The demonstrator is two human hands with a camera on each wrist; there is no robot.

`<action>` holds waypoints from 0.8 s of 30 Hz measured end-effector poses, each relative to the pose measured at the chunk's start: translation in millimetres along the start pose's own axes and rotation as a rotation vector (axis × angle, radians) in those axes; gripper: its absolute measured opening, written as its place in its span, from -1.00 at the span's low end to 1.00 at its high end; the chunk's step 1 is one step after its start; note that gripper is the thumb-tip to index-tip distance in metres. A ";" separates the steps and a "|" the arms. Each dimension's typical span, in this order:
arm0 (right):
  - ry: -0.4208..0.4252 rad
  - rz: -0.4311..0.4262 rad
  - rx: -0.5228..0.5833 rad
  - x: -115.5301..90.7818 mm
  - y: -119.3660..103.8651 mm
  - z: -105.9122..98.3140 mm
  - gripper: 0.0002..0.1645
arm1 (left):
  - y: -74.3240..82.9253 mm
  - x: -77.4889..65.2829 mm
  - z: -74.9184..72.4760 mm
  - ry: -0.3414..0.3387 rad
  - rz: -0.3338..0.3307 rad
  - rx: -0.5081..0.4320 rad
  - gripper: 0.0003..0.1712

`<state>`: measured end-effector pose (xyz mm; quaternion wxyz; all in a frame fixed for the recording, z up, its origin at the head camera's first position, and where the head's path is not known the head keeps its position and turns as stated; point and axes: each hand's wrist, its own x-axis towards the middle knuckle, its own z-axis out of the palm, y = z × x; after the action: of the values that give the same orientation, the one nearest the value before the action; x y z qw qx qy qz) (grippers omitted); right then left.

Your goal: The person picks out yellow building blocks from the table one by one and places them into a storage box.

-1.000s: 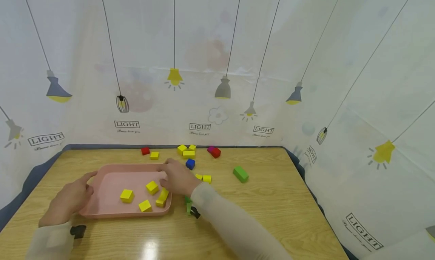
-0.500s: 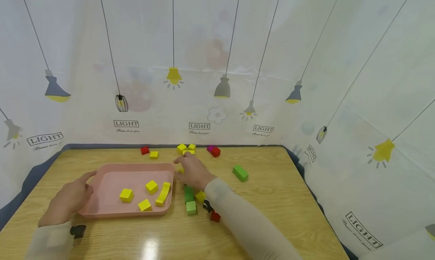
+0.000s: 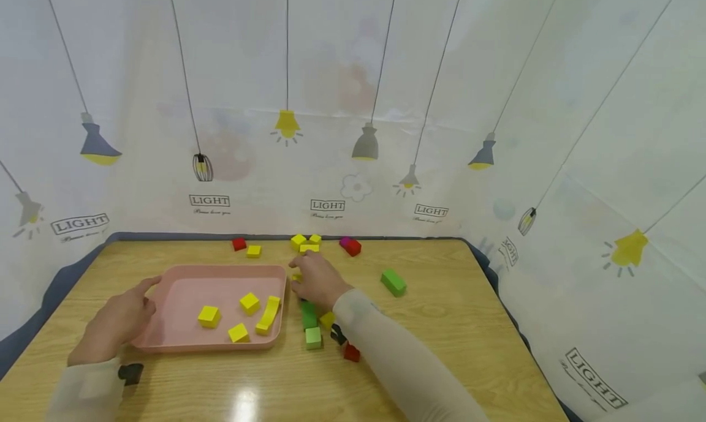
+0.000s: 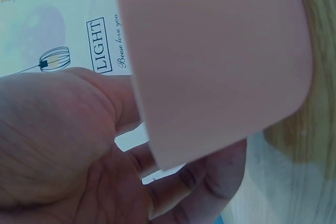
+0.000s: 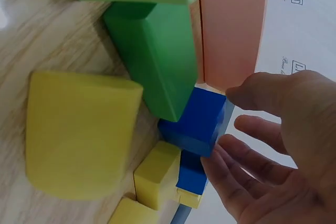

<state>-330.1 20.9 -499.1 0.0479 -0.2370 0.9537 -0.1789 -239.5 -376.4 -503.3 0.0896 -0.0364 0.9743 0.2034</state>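
The left hand (image 3: 118,318) grips the left end of a pink tray (image 3: 220,274). In the left wrist view its thumb passes over the rim and the other fingers lie along the outer side. Several yellow blocks (image 3: 209,316) lie inside. Just past the tray's right end, the right hand (image 3: 320,281) reaches down with thumb and fingers apart. A blue block (image 5: 194,121) sits by the gap between them, fingertips right at its edges. Close by are a second blue block (image 5: 192,174), a yellow block (image 5: 157,174) and a dark green block (image 5: 152,56).
Light green (image 3: 313,338) and red (image 3: 351,352) blocks lie near the right forearm. A green block (image 3: 393,282) lies farther right. Along the back edge sit red (image 3: 239,244), yellow (image 3: 298,241) and purple (image 3: 344,242) blocks. A lamp-printed sheet (image 3: 353,103) encloses the wooden table.
The right hand has moved right from over the tray's right end to the blocks outside. The curved yellow block lies uncovered in the tray. The left hand stays on the tray.
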 end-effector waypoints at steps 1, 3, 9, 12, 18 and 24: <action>-0.003 -0.004 -0.002 0.7 0.2 0.6 -0.47 | 0.2 0.2 0.3 0.000 0.002 -0.001 -0.27; -0.015 -0.007 -0.006 2.0 0.8 1.9 -0.48 | -0.2 0.4 0.6 0.002 0.012 0.003 -0.27; -0.059 0.001 -0.029 5.4 1.0 6.2 -0.52 | 0.2 -1.4 -0.7 0.008 0.021 0.007 -0.28; -0.069 0.010 -0.034 6.3 0.4 7.9 -0.54 | 1.3 -2.7 -0.7 0.001 0.001 0.003 -0.27; -0.068 0.012 -0.040 7.1 0.6 10.9 -0.58 | 3.6 -4.2 -1.0 -0.002 -0.015 0.000 -0.27; -0.067 0.022 -0.035 9.0 2.0 12.7 -0.60 | 3.4 -3.5 -1.1 -0.002 -0.007 0.004 -0.28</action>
<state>-336.7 14.2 -511.7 0.0776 -0.2330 0.9571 -0.1536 -236.6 -373.6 -500.3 0.0915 -0.0394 0.9745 0.2013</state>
